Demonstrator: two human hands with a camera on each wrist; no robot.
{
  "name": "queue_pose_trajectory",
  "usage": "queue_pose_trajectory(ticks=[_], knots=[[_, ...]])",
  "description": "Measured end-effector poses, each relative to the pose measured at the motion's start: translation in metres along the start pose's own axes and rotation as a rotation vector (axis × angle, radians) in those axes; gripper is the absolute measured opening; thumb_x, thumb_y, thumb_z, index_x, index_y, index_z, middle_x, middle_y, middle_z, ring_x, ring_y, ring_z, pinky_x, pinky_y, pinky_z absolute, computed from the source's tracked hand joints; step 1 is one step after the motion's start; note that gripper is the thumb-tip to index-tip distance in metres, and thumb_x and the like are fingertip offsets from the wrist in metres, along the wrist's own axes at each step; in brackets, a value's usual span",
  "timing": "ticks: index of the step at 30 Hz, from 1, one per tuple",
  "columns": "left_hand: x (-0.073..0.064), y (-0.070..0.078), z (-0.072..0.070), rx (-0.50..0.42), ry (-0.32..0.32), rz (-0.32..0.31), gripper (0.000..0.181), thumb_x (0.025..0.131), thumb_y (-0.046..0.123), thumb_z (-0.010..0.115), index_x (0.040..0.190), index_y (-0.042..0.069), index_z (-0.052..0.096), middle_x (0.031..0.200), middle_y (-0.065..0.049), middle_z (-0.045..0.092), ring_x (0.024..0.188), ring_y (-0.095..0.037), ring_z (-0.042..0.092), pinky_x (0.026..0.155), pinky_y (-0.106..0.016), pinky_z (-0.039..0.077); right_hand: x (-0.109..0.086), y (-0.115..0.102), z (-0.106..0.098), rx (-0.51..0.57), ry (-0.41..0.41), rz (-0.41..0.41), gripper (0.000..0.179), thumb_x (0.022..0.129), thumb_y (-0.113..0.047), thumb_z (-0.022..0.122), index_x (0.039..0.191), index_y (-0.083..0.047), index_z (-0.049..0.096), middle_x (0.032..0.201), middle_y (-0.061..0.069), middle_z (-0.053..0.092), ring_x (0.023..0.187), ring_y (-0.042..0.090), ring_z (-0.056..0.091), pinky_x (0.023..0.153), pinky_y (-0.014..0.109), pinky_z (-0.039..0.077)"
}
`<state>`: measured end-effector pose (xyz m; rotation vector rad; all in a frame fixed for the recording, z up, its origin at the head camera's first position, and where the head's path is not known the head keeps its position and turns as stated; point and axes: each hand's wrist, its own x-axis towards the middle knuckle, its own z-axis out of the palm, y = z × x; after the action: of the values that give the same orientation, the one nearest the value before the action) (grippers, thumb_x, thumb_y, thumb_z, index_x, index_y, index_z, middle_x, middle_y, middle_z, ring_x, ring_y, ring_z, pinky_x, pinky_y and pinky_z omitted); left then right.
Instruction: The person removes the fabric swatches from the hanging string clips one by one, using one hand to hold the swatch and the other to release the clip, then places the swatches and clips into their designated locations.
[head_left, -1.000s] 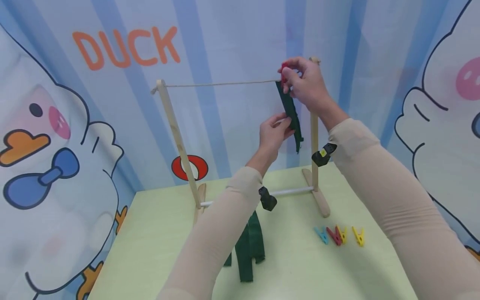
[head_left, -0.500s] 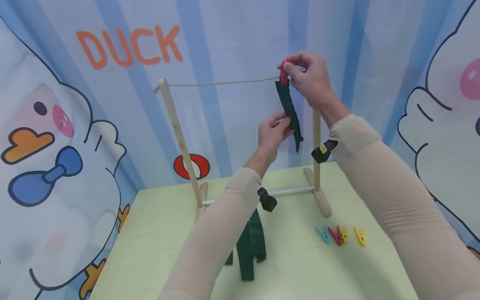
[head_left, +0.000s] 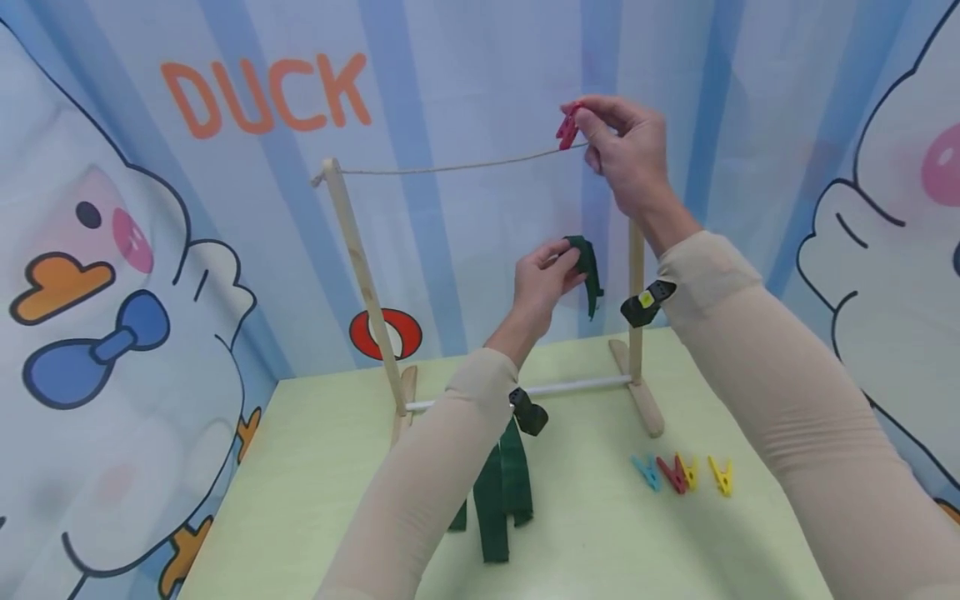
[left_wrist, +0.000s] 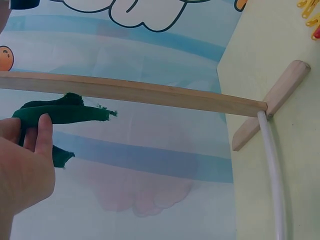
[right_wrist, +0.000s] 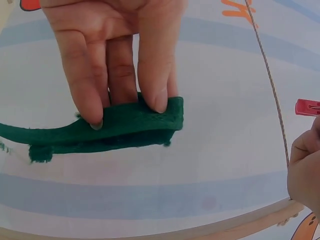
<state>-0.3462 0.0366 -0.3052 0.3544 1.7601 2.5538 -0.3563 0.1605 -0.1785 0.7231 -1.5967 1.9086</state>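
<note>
In the head view my left hand (head_left: 538, 279) pinches a dark green cloth strip (head_left: 590, 265) well below the rope (head_left: 450, 168). The strip folds over my fingers and its end droops; the right wrist view shows the folded cloth (right_wrist: 125, 120) between thumb and fingers. Higher up, my right hand (head_left: 632, 148) pinches a red clothespin (head_left: 567, 127) at the rope, near its right end. Whether the clothespin still grips the rope, I cannot tell. Cloth and clothespin are apart. The left wrist view also has the strip (left_wrist: 60, 115), bent double in my left hand.
The rope runs between two wooden posts (head_left: 358, 267), joined low down by a white bar (head_left: 577, 385). Several green strips (head_left: 491, 508) lie on the table (head_left: 585, 533), partly under my left forearm. At right lie blue (head_left: 647, 472), red (head_left: 672, 475) and yellow clothespins (head_left: 721, 477).
The green strip has come away from the clothespin and rope and now droops from my left hand, which is slightly lower. My right hand has risen a little with the red clothespin.
</note>
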Motion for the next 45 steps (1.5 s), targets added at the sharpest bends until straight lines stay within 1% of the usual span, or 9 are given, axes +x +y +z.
queue_pose_trajectory(ticks=[5, 12, 16, 19, 25, 27, 33, 40, 45], knots=[[-0.003, -0.001, -0.004, -0.019, 0.012, -0.013, 0.021, 0.096, 0.005, 0.066, 0.117, -0.001, 0.068, 0.104, -0.010, 0.067, 0.078, -0.017, 0.066, 0.082, -0.030, 0.059, -0.005, -0.001, 0.000, -0.009, -0.018, -0.014, 0.020, 0.094, -0.012, 0.068, 0.111, -0.004, 0.075, 0.113, 0.013, 0.071, 0.053, 0.018, 0.041, 0.048, 0.021, 0.038], [-0.011, -0.008, -0.012, -0.039, 0.003, -0.034, 0.022, 0.096, 0.004, 0.065, 0.118, -0.003, 0.067, 0.101, -0.013, 0.068, 0.078, -0.018, 0.066, 0.083, -0.032, 0.059, -0.027, 0.006, -0.016, -0.121, -0.025, 0.011, 0.025, 0.096, -0.015, 0.067, 0.118, -0.003, 0.071, 0.113, 0.012, 0.069, 0.055, 0.019, 0.044, 0.051, 0.019, 0.041], [-0.018, -0.018, -0.023, -0.031, -0.017, -0.047, 0.024, 0.096, 0.003, 0.066, 0.119, -0.002, 0.066, 0.105, -0.014, 0.069, 0.081, -0.018, 0.068, 0.084, -0.032, 0.058, -0.045, 0.014, -0.028, -0.203, -0.026, 0.066, 0.027, 0.098, -0.020, 0.064, 0.120, -0.004, 0.065, 0.105, 0.011, 0.065, 0.063, 0.019, 0.049, 0.055, 0.018, 0.046], [-0.023, -0.024, -0.032, -0.023, -0.037, -0.049, 0.024, 0.095, 0.003, 0.067, 0.119, -0.002, 0.066, 0.108, -0.015, 0.069, 0.083, -0.019, 0.070, 0.086, -0.035, 0.058, -0.058, 0.020, -0.037, -0.214, -0.018, 0.108, 0.027, 0.099, -0.022, 0.064, 0.120, -0.005, 0.063, 0.099, 0.010, 0.062, 0.069, 0.019, 0.052, 0.058, 0.018, 0.049], [-0.032, -0.035, -0.048, 0.019, -0.025, -0.053, 0.025, 0.095, 0.004, 0.068, 0.119, -0.004, 0.065, 0.106, -0.013, 0.068, 0.081, -0.017, 0.069, 0.086, -0.035, 0.058, -0.089, 0.035, -0.052, -0.277, -0.012, 0.155, 0.035, 0.100, -0.023, 0.063, 0.126, 0.000, 0.059, 0.103, 0.007, 0.062, 0.086, 0.019, 0.056, 0.065, 0.017, 0.052], [-0.035, -0.039, -0.052, 0.045, -0.013, -0.064, 0.026, 0.095, 0.005, 0.068, 0.120, -0.004, 0.065, 0.106, -0.014, 0.069, 0.080, -0.016, 0.069, 0.085, -0.035, 0.058, -0.101, 0.042, -0.057, -0.311, -0.006, 0.169, 0.036, 0.100, -0.023, 0.063, 0.126, 0.001, 0.059, 0.104, 0.004, 0.063, 0.086, 0.018, 0.058, 0.066, 0.017, 0.053], [-0.045, -0.049, -0.061, 0.152, 0.002, -0.083, 0.030, 0.095, 0.011, 0.070, 0.122, -0.001, 0.066, 0.108, -0.014, 0.072, 0.082, -0.013, 0.069, 0.089, -0.034, 0.056, -0.127, 0.057, -0.076, -0.320, -0.008, 0.200, 0.031, 0.099, -0.018, 0.064, 0.121, 0.004, 0.061, 0.098, -0.001, 0.065, 0.077, 0.014, 0.058, 0.066, 0.017, 0.051], [-0.050, -0.062, -0.076, 0.082, -0.042, -0.120, 0.039, 0.095, 0.007, 0.068, 0.134, 0.006, 0.061, 0.109, -0.016, 0.072, 0.082, -0.018, 0.071, 0.086, -0.039, 0.058, -0.149, 0.061, -0.105, -0.431, -0.051, 0.205, 0.029, 0.100, -0.017, 0.063, 0.119, 0.004, 0.062, 0.094, -0.007, 0.067, 0.080, 0.013, 0.060, 0.065, 0.016, 0.051], [-0.056, -0.075, -0.091, 0.083, -0.039, -0.148, 0.047, 0.096, 0.004, 0.066, 0.142, 0.013, 0.056, 0.111, -0.017, 0.070, 0.079, -0.016, 0.069, 0.089, -0.042, 0.057, -0.167, 0.064, -0.118, -0.506, -0.070, 0.229, 0.031, 0.101, -0.018, 0.061, 0.122, 0.006, 0.060, 0.094, -0.009, 0.065, 0.075, 0.010, 0.057, 0.063, 0.016, 0.049]])
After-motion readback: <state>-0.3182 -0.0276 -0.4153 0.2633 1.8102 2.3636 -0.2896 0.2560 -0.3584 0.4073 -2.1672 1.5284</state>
